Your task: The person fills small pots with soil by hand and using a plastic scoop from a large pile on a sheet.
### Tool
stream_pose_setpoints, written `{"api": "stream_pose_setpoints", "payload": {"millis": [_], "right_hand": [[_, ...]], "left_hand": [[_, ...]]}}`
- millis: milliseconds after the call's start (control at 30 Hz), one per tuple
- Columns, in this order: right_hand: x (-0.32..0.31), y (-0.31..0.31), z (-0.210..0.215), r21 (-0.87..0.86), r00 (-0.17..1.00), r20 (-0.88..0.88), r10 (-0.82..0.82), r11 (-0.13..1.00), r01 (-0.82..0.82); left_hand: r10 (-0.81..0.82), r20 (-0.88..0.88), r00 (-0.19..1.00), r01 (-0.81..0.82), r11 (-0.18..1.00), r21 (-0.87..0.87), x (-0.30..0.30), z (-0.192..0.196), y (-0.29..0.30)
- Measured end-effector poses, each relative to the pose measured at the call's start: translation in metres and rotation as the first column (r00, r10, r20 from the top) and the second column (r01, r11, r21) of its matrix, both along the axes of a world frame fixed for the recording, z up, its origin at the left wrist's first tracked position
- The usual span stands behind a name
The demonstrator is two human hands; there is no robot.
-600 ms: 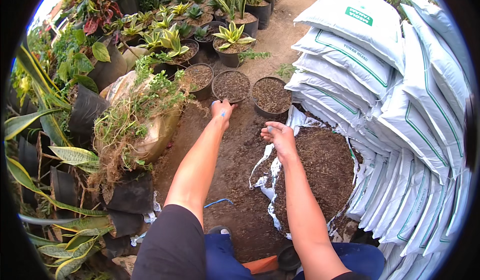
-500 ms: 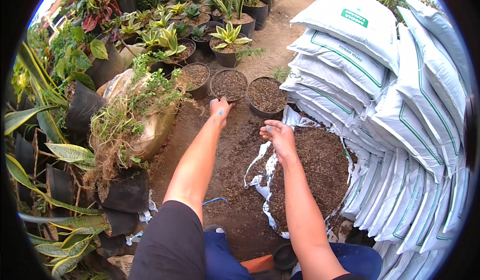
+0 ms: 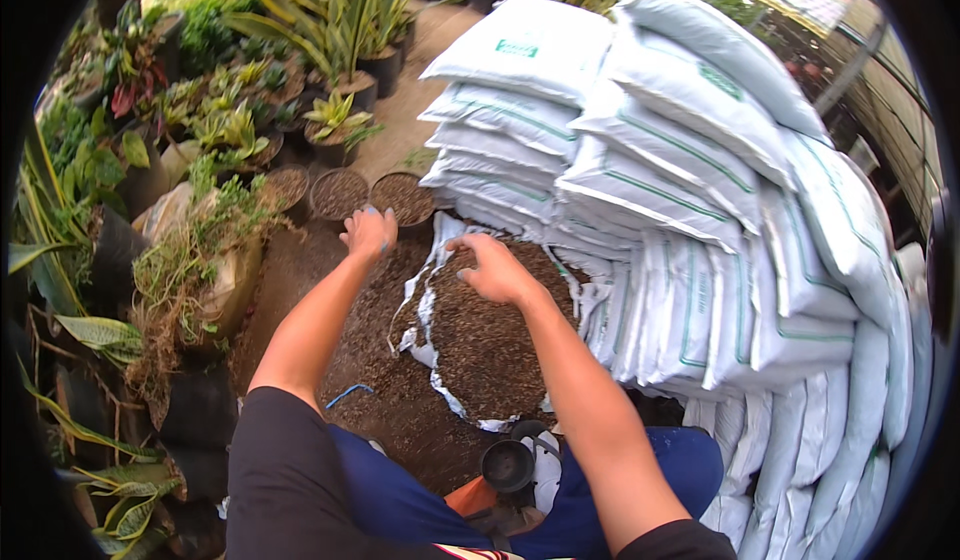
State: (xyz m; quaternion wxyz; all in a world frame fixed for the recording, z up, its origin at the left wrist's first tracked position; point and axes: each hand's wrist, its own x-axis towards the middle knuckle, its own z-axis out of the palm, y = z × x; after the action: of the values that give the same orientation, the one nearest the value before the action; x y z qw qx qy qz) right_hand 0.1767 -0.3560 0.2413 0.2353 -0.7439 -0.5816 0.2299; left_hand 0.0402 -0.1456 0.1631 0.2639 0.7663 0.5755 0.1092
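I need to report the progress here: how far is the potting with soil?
Done: the soil bag is torn open, and three black pots in a row look filled. In hand: left hand reaches toward the pots; right hand hovers over the loose soil, fingers curled. Left: much soil remains, and the stacked white sacks look unopened.

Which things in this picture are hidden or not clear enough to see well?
- Left hand, head view: seen from the back; palm and whatever it may hold are hidden.
- Right hand, head view: fingers curl down over the open soil bag; grip not visible.
- Small black pot, head view: inside too dark.
- Stacked white bags, head view: lower right ones cut off by the dark rim.
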Motion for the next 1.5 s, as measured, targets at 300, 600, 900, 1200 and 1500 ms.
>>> {"api": "stream_pose_setpoints", "payload": {"millis": [300,600,900,1200,1500], "right_hand": [[-0.001,-0.159,0.186,-0.400,0.804,0.551,0.224,0.916,0.019],[-0.009,-0.408,0.243,-0.032,0.910,0.389,-0.143,0.985,0.168],[-0.031,-0.585,0.175,0.119,0.834,0.115,-0.540,0.841,0.528],[-0.036,-0.621,0.013,0.226,0.405,-0.038,-0.913,0.387,0.894],[-0.041,-0.618,-0.084,0.234,0.340,0.259,-0.904,0.401,0.886]], "left_hand": [[-0.798,0.137,0.587,0.765,0.602,0.227,0.061,0.176,-0.125],[-0.982,0.160,0.096,0.917,0.150,0.371,0.088,0.287,-0.346],[-0.984,-0.002,-0.179,0.915,-0.167,0.367,0.145,0.268,-0.554],[-0.995,-0.057,-0.079,0.992,-0.084,0.094,0.156,0.117,-0.666],[-0.890,-0.342,-0.302,0.899,-0.146,-0.413,0.139,0.048,-0.636]]}}
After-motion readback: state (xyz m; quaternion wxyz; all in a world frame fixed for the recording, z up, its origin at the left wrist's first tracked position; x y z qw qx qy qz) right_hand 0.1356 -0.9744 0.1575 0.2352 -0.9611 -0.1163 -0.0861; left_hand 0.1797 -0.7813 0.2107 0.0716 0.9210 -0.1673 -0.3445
